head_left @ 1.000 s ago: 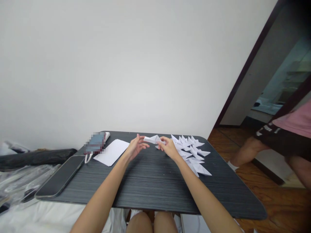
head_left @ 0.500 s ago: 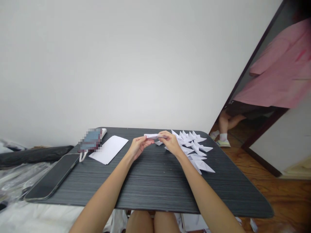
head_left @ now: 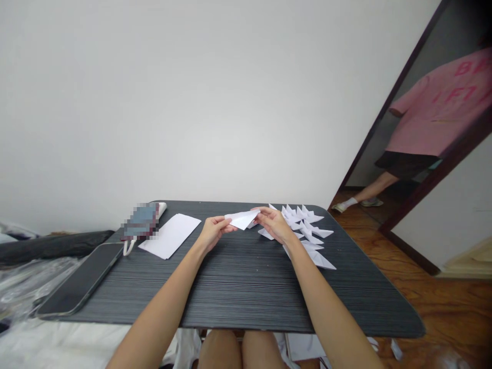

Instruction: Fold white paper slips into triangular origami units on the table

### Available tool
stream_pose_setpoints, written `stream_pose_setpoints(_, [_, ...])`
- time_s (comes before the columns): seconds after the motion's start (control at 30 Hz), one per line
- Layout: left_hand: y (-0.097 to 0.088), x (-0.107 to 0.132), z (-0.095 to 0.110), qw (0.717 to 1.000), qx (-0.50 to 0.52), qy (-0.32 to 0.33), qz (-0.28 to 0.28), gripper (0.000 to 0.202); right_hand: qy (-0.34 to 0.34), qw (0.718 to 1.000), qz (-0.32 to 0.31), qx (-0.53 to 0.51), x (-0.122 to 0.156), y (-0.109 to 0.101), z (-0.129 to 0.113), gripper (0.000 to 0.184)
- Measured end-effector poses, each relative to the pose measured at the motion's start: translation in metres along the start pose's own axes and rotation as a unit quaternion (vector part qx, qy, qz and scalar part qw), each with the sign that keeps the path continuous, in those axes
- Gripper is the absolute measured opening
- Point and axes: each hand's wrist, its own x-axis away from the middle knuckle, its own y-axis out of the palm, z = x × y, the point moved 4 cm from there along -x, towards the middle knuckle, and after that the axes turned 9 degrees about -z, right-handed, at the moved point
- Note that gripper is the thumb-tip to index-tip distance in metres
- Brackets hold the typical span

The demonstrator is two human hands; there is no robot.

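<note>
Between my two hands, above the dark table [head_left: 226, 287], is a folded piece of white paper [head_left: 243, 219] with a point facing down toward me. My left hand [head_left: 215, 231] pinches its left end between thumb and fingers. At the opposite end my right hand [head_left: 272, 223] grips the right corner, its fingers partly hiding the paper. Just right of that hand sit several folded white paper boats [head_left: 313, 229] in a cluster, some of them behind my right wrist. A stack of flat white paper [head_left: 171, 237] lies left of my left hand.
A large phone [head_left: 82, 279] lies at the table's left edge, near a blurred-out device [head_left: 142, 220] with a white cable. White wall [head_left: 230, 102] rises behind the table. A person in a pink shirt [head_left: 442, 113] stands beyond the doorway at right.
The folded paper has turned from a thin edge-on strip to show a broad pointed face. My hands stay at its ends. The person in pink has moved farther into the doorway.
</note>
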Motion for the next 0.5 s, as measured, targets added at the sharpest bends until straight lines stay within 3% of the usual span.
stream_pose_setpoints(0.17, [0.004, 0.004, 0.008, 0.998, -0.057, 0.029, -0.021, 0.022, 0.068, 0.997, -0.025, 0.003, 0.003, -0.004, 0.009, 0.019])
stream_pose_setpoints(0.27, [0.008, 0.006, 0.013, 0.995, -0.087, 0.040, -0.036, 0.028, 0.109, 0.994, -0.003, 0.008, 0.004, -0.009, 0.015, 0.022])
stream_pose_setpoints(0.5, [0.012, 0.009, 0.016, 0.994, -0.070, 0.080, -0.026, 0.026, 0.100, 0.995, 0.013, 0.027, 0.003, -0.008, 0.014, 0.025])
